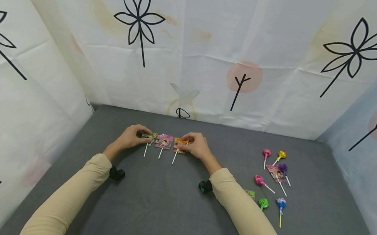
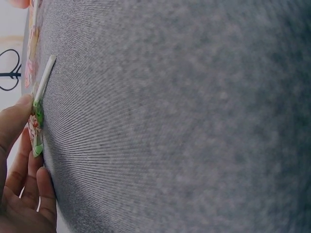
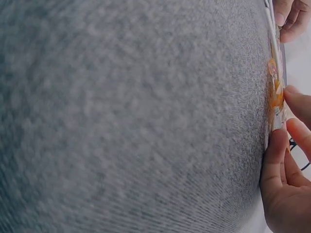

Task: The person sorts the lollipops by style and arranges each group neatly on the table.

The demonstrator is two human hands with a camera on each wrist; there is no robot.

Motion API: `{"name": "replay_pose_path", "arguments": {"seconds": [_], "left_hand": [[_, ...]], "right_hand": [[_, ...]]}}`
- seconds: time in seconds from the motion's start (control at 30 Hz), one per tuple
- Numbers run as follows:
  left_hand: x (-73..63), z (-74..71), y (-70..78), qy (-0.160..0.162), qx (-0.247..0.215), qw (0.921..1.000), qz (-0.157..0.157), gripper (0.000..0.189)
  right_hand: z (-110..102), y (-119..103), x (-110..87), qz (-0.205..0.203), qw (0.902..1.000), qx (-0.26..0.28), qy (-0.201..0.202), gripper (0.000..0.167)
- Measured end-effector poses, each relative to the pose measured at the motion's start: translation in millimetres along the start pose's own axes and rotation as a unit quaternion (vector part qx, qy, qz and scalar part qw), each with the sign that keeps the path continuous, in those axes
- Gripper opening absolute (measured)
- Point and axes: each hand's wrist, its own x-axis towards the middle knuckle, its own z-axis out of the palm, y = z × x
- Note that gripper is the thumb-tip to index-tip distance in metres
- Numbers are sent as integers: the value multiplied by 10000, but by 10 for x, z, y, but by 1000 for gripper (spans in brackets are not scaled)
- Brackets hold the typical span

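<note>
Three flat-wrapped lollipops lie in a row at the back of the grey table, sticks toward me. My left hand (image 1: 133,137) pinches the green lollipop (image 1: 153,140) at the row's left end. In the left wrist view the thumb lies on its wrapper (image 2: 37,128), with the fingers at its far edge. The pink lollipop (image 1: 163,141) lies in the middle, between the hands. At the right end, my right hand (image 1: 196,145) pinches the orange lollipop (image 1: 179,146) by its outer side. The right wrist view shows thumb and fingers around that orange wrapper (image 3: 276,99).
To the right lie loose lollipops: a pink (image 1: 266,152), a yellow (image 1: 281,154), a purple (image 1: 283,168), a red flat-wrapped (image 1: 275,173), another pink (image 1: 259,180), a green (image 1: 263,203) and a blue (image 1: 281,203). My right sleeve partly covers a green wrapper (image 1: 250,194). Patterned curtains (image 1: 205,88) surround the table.
</note>
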Motion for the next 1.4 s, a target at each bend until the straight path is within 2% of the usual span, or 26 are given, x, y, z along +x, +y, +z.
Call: {"name": "replay_pose_path", "arguments": {"seconds": [0.23,0.47,0.77,0.9,1.2,1.4], "left_hand": [[-9,5,-4,-10,19,10000,-16,25],[-20,10,8,-12,16,10000,4,25],[-5,6,0,-25,23,10000,-2,25],[-2,-2,0,-31,25,10000,-23,25],[-3,-6,-1,-55,37,10000,-47,25],[2,-4,-1,-54,8,10000,-46,25]], "right_hand": [[-3,8,-8,29,9999,-90,66,31],[-78,52,-39,-30,10000,60,-3,31],[-448,162,-109,-589,9971,461,-133,29],[-642,187,-169,-710,9956,545,-259,31],[-976,159,-394,-430,9960,669,-400,35],[-1131,155,-581,-306,9942,892,-511,30]]}}
